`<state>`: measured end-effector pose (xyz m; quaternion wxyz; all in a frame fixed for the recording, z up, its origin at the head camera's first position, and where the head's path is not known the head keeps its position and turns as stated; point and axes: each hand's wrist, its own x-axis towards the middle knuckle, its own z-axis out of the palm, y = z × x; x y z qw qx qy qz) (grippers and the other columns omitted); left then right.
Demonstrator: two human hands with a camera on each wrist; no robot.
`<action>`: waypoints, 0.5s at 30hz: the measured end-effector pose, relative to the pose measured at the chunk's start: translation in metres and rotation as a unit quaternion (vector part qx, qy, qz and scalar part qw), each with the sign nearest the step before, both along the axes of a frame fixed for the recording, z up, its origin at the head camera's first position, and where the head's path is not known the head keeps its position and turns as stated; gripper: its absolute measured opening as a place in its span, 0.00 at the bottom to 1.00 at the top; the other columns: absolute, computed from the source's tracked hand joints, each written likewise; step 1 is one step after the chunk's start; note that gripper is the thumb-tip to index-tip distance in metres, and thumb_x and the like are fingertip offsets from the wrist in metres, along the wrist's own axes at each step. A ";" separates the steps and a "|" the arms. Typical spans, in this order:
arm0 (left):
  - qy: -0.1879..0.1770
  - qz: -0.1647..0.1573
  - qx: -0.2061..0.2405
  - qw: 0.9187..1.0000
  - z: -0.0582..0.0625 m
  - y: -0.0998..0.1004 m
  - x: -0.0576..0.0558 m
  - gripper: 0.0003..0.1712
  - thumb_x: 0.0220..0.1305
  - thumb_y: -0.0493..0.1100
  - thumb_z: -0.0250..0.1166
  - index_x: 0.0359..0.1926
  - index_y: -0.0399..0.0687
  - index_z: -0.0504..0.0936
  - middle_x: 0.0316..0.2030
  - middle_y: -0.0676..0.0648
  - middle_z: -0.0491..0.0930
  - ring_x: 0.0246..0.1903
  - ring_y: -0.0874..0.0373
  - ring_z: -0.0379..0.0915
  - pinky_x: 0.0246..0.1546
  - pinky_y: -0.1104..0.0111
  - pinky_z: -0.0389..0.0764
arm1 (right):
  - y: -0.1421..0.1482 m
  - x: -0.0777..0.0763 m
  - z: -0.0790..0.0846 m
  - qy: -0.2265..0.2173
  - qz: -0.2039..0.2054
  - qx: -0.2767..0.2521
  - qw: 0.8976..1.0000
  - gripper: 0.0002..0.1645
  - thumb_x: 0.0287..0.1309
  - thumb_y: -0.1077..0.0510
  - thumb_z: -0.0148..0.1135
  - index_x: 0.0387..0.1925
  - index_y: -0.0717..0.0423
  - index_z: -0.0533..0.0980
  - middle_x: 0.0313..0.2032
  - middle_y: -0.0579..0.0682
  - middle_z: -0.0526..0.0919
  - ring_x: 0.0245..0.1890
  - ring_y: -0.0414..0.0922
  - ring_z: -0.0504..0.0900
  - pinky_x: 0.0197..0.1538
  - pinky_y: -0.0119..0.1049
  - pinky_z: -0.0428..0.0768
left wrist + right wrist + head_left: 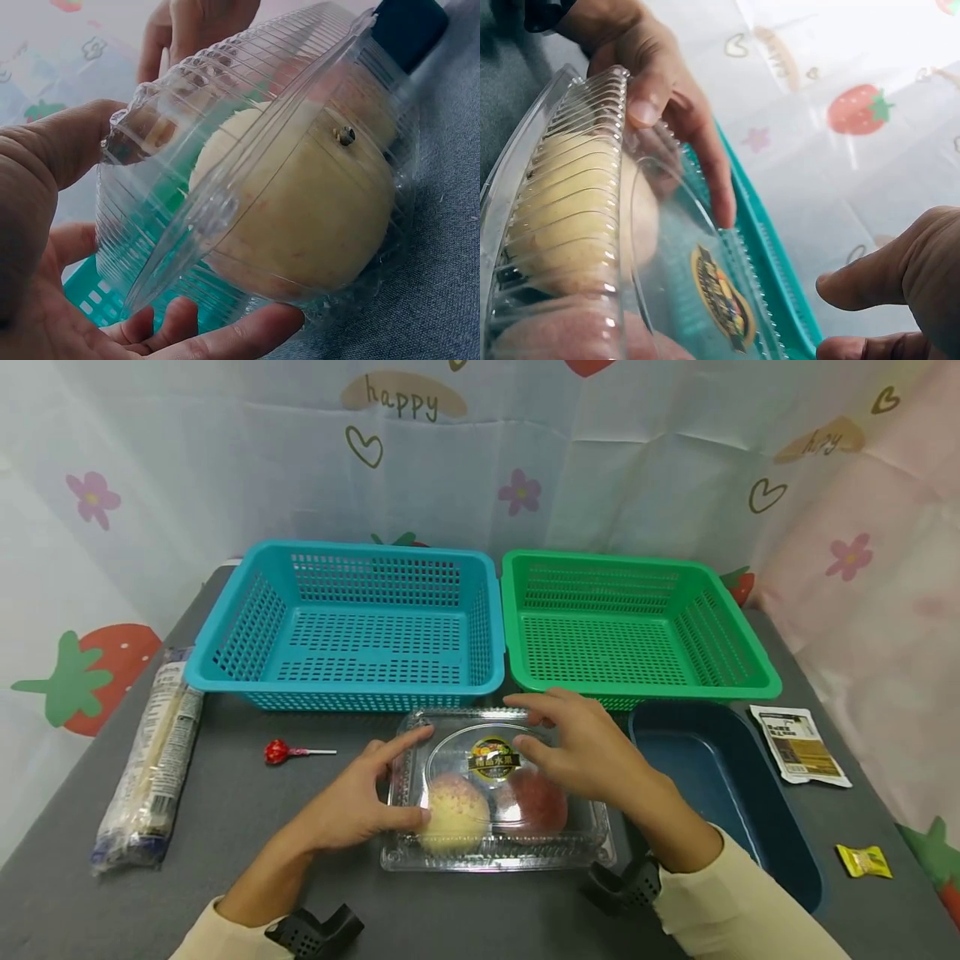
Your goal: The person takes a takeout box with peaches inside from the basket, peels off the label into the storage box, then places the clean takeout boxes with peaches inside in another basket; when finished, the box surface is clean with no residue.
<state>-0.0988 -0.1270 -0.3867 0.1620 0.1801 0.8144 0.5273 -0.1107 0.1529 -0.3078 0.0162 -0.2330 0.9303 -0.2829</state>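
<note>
A clear plastic fruit box [585, 853] with its lid on stands at the table's near middle. A gold-and-black label [493, 758] is on the lid. Inside lie a pale yellow round fruit [454, 818] with pinkish flecks, its stem showing in the left wrist view, and a red one [538, 810]. My left hand [360, 806] holds the box's left end, thumb and forefinger on the lid, other fingers along the side [232, 337]. Over the lid's right part is my right hand [592, 752], fingers spread and holding nothing; in the right wrist view its thumb [862, 281] looks apart from the box.
A blue basket [375, 675] and a green basket [637, 681] stand behind the box. To the right are a dark blue tray [697, 760], a white-and-brown packet [798, 743] and a yellow wrapped sweet [864, 862]. On the left lie a red lollipop [277, 752] and a long noodle-like package [153, 768].
</note>
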 end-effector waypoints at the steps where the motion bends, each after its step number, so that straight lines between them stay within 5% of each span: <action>1: 0.000 0.002 0.002 1.000 -0.001 0.000 0.000 0.52 0.47 0.49 0.76 0.73 0.59 0.61 0.42 0.41 0.61 0.40 0.49 0.66 0.44 0.54 0.69 | -0.003 -0.002 -0.001 -0.003 0.005 0.003 1.000 0.27 0.60 0.57 0.66 0.62 0.52 0.74 0.42 0.49 0.78 0.40 0.46 0.76 0.40 0.45 0.74; 15: 0.034 0.007 0.016 0.999 -0.007 -0.001 0.000 0.52 0.45 0.48 0.77 0.72 0.57 0.63 0.39 0.43 0.62 0.38 0.50 0.62 0.41 0.55 0.67 | -0.023 -0.014 -0.016 -0.059 0.002 0.045 0.997 0.24 0.61 0.57 0.65 0.59 0.51 0.77 0.34 0.42 0.77 0.28 0.41 0.71 0.31 0.38 0.69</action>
